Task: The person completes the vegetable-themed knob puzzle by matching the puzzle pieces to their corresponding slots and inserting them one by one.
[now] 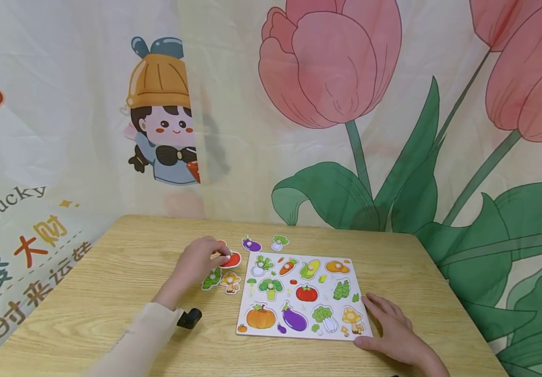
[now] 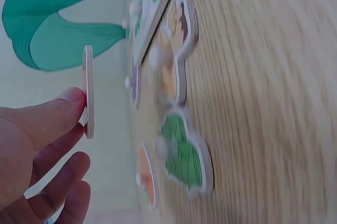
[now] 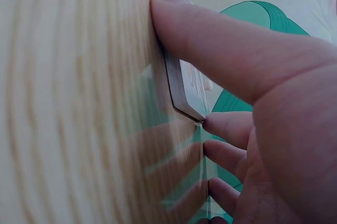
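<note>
Aloft, tomato piece (image 1: 235, 259) in left hand (image 1: 199, 261)

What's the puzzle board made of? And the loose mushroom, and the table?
Puzzle board: probably wood, with a brownish bare edge and a printed white top.
Loose mushroom: likely wood too, from its thick pale edge; smooth printed face.
Table: wood or wood-look laminate; grain lines and reflections show.

Orange piece (image 1: 222, 243) partly hidden behind left grip (image 1: 197, 265), board (image 1: 325, 292) cropped in wrist views

Home-like play corner, tulip-print cloth backdrop (image 1: 233, 89), cartoon figure (image 1: 164, 118), wood-grain table (image 1: 110, 283), vegetable puzzle board (image 1: 327, 285)
</note>
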### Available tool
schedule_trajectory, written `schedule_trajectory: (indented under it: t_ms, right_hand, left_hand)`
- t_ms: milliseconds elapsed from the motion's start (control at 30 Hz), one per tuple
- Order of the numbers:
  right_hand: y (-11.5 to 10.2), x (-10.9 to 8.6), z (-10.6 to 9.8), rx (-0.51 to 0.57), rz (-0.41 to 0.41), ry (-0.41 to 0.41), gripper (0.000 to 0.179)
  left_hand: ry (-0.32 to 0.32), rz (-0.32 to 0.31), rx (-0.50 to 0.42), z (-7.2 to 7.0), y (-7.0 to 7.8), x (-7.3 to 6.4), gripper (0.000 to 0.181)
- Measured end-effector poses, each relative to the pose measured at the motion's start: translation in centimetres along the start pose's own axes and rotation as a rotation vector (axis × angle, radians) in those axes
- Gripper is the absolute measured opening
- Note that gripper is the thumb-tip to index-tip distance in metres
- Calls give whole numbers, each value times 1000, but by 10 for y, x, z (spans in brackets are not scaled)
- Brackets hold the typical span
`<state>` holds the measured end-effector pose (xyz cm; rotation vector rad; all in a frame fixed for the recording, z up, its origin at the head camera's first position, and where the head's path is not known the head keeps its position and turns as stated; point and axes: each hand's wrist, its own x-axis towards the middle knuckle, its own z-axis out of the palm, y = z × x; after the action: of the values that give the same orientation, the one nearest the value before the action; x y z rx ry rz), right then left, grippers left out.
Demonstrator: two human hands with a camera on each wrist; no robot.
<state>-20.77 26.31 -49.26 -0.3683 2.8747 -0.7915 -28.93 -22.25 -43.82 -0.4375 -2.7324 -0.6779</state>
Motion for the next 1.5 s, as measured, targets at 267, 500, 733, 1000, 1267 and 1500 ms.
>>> schedule_trajectory:
  t_ms: [267,500,733,1000,1267,1500]
  right_hand:
    - [-1,0,0,-1,-2,0,107]
    - [-2,0,1,6,-1,0,107]
    - [0,1,1,2,0,0,107]
    - [2,0,1,1,-2,-2,106]
    - [1,0,-1,4,1,-2,107]
    - [0,-1,-2,2,-2,0,107]
  left_hand:
    - [-31,19,-13,22,31,8,6]
    - [-51,23,-46,41,59,13,6]
    - [-73,41,-64,56,82,15,4]
    - [-119,22,-139,71,104,14,7]
    - [-120,25,-154,83,120,15,2]
    - [-143,32,-143,90,131,15,4]
